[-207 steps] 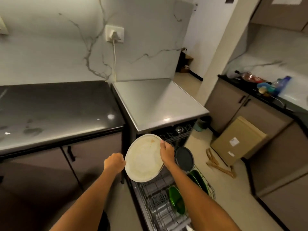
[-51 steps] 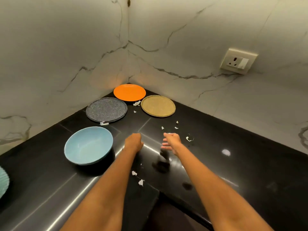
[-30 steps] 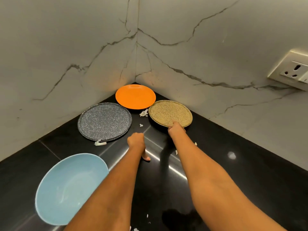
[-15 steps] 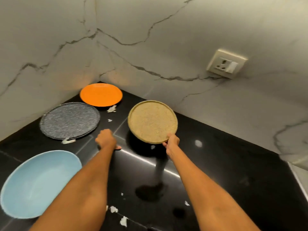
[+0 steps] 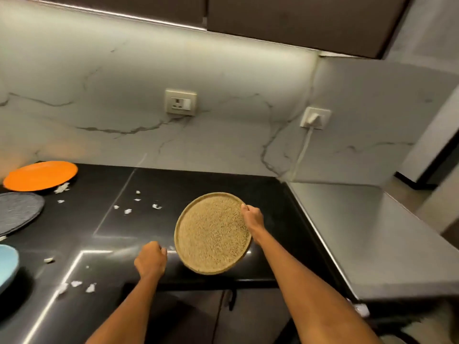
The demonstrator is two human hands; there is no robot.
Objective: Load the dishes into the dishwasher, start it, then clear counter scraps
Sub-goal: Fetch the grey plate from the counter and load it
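Tan and speckled, the round plate (image 5: 212, 233) is in your right hand (image 5: 251, 218), lifted clear of the black counter (image 5: 173, 189) and tilted so its flat, low-rimmed face turns up toward you. Your right fingers curl over its far right rim, the thumb side pinching the edge; the plate hangs over the counter's front part, near the seam where the black stone meets the steel top (image 5: 367, 234) of the dishwasher. Your left hand (image 5: 150, 259) floats just beside the plate's lower left rim, its fingers curled into a loose fist with nothing in it; you cannot tell from this view whether it touches the counter below.

White scraps (image 5: 128, 211) lie scattered on the stone behind and to the left of the plate, with another small cluster (image 5: 76, 284) near the front edge on your left. Farther left, three more dishes rest flat on the counter: an orange plate (image 5: 41, 175) by the wall, a grey speckled plate (image 5: 17, 212) just in front of it and cut off by the frame edge, and a pale blue bowl (image 5: 6, 265) of which only a rim shows.

Behind it all rises a white marble-veined backsplash (image 5: 111, 108) carrying a socket (image 5: 180, 102), and to the right a second socket with a white plug (image 5: 315, 118) whose cord drops down to the counter's back corner. Dark cabinets (image 5: 285, 18) hang above.
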